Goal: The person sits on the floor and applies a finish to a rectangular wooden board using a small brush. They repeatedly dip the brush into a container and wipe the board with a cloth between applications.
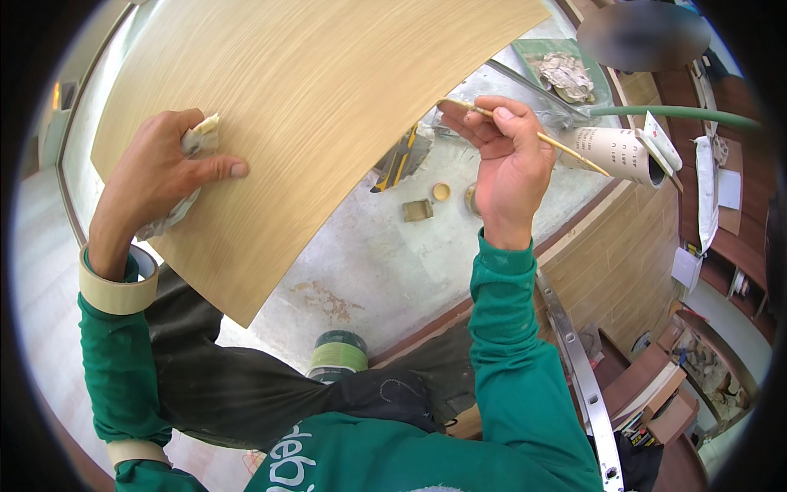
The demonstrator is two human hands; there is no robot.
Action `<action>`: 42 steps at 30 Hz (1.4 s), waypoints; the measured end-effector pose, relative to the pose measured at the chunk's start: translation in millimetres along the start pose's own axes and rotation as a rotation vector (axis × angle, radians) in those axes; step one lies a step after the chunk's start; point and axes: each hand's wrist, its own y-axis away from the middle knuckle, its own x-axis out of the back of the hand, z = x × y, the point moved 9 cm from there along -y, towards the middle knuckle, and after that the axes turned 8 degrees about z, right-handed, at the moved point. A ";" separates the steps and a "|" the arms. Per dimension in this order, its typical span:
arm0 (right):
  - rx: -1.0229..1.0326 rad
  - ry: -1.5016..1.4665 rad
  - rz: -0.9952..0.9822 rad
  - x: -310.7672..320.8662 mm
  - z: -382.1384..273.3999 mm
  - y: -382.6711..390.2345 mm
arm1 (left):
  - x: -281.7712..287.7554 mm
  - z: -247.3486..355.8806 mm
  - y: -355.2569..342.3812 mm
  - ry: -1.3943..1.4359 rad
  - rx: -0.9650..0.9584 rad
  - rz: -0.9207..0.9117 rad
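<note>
A large wood-grain panel [311,107] lies tilted before me, one corner pointing toward my lap. At its left part, my left hand [160,168] is closed around a crumpled whitish rag [202,139], its thumb lying on the panel's face. A roll of masking tape [123,297] hangs around my left wrist. Palm turned up, my right hand [518,176] pinches a thin brush [574,154] whose tip is close to the panel's right edge. Below it stand a small square container [417,211], a small round pot [441,192] and a jar [471,199] half hidden by the hand.
A yellow and black utility knife [398,164] lies by the panel's edge. Farther right are a green tray [607,88] with crumpled rags, a green hose [680,116] and a sandpaper roll [611,152]. A green-banded bucket [338,357] stands near my legs; a metal rail [586,385] runs at right.
</note>
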 end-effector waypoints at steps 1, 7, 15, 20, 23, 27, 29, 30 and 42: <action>-0.010 -0.019 0.017 4.3 0.9 -4.4 | -0.6 0.1 -0.3 0.016 -0.007 -0.001; -0.029 -0.106 0.168 45.8 -6.9 5.6 | 8.2 -1.4 7.4 -0.022 -0.003 -0.029; -0.230 0.269 0.138 26.8 -2.8 -54.5 | 74.7 -106.0 23.9 0.185 0.117 0.075; -0.347 -0.005 0.173 7.6 4.0 -65.3 | 106.0 -179.4 82.8 0.564 0.409 0.285; -0.347 -0.130 0.211 -7.4 7.2 -69.5 | 83.2 -239.8 92.3 0.712 0.461 0.243; -0.319 -0.096 0.241 -14.1 15.3 -79.2 | 29.4 -237.7 100.7 1.121 0.552 0.078; -0.308 -0.091 0.240 -16.6 17.4 -82.3 | 14.6 -235.5 96.2 1.236 0.547 0.001; -0.307 -0.094 0.282 -17.2 16.5 -80.9 | 11.2 -233.3 96.6 1.282 0.564 -0.015; -0.304 -0.051 0.315 -17.6 16.3 -59.3 | 31.1 -230.8 72.6 1.494 0.513 0.055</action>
